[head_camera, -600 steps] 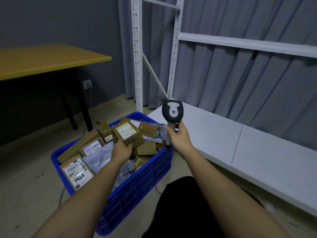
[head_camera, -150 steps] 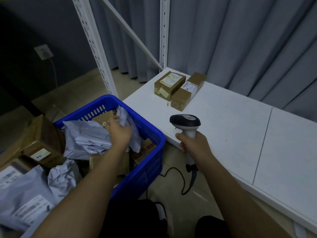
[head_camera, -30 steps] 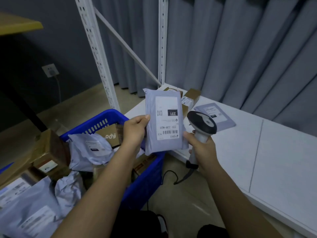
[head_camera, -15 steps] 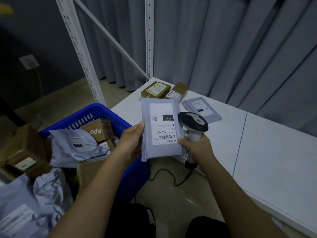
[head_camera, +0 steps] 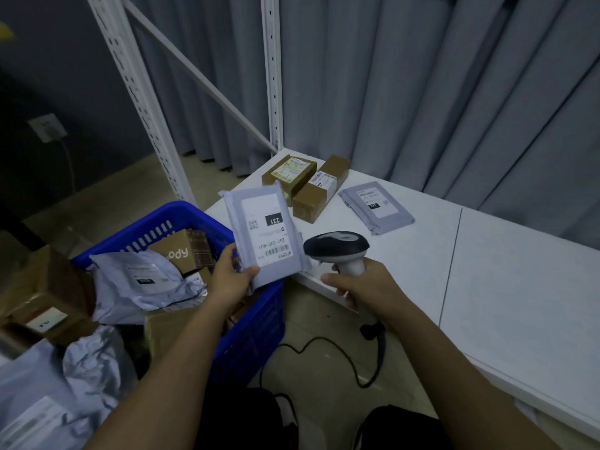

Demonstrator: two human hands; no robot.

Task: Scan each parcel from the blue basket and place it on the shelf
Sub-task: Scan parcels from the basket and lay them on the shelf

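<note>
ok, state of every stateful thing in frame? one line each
left hand: gripping the grey mailer
grey mailer: held up, label facing camera
right hand: closed on the scanner
scanner: held, head beside the mailer
blue basket: holds several parcels
two brown boxes: lying on shelf, side by side
second grey mailer: flat on shelf, label up
shelf: three parcels on it

On the shelf [head_camera: 519,287] — 2 brown boxes [head_camera: 289,172] [head_camera: 319,193], 1 grey mailer [head_camera: 376,206]; 1 scanner [head_camera: 337,250].
</note>
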